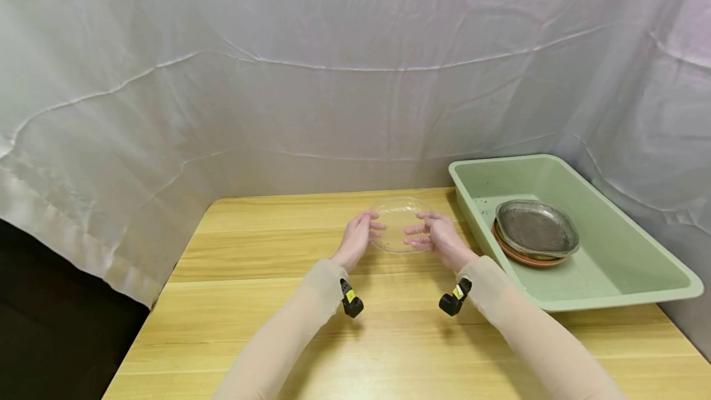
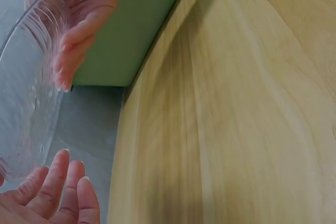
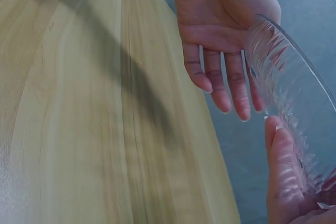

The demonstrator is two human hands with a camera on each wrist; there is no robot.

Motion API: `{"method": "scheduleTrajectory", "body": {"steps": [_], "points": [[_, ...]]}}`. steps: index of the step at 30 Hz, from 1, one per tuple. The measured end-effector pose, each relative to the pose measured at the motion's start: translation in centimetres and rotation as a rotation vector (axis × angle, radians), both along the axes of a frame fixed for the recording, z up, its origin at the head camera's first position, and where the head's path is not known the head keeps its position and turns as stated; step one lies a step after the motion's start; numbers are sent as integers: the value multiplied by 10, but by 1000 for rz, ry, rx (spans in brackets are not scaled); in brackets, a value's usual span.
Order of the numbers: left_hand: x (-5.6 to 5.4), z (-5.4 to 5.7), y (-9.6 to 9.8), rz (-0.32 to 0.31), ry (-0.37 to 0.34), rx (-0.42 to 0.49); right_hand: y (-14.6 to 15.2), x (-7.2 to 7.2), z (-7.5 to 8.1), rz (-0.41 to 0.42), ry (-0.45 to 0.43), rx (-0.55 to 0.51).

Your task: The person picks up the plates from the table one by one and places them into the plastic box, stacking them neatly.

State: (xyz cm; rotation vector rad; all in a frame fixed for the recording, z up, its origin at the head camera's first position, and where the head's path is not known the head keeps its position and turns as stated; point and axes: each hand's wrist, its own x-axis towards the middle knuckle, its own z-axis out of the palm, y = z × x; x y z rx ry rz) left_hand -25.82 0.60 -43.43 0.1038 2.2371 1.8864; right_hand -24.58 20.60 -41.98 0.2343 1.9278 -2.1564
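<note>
A clear, round glass dish (image 1: 397, 225) with a wavy ribbed wall is held above the wooden table between both hands. My left hand (image 1: 358, 236) holds its left side, and my right hand (image 1: 441, 239) grips the right side. In the left wrist view the dish (image 2: 26, 98) is tilted, with the left hand's fingers (image 2: 55, 192) stretched along its lower part. The right wrist view shows the dish (image 3: 294, 87) between the left hand (image 3: 226, 35) above and the right hand (image 3: 286, 182) below. The thumbs are mostly hidden.
At the right stands a pale green basin (image 1: 627, 233). Inside it, a greyish glass dish (image 1: 536, 227) lies on a terracotta-coloured saucer (image 1: 522, 257). Grey curtains (image 1: 355, 110) hang behind the wooden table (image 1: 266, 289). The table's left edge borders a dark area.
</note>
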Motion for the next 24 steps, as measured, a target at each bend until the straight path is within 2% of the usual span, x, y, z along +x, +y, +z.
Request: {"method": "scheduleTrajectory", "body": {"steps": [7, 15, 24], "points": [[-2, -5, 2, -10, 9, -1, 5, 2, 7, -2, 4, 65], [-3, -5, 12, -11, 35, -2, 16, 4, 19, -18, 17, 64], [-7, -5, 23, 49, 123, 67, 35, -1, 31, -33, 1, 43]]}}
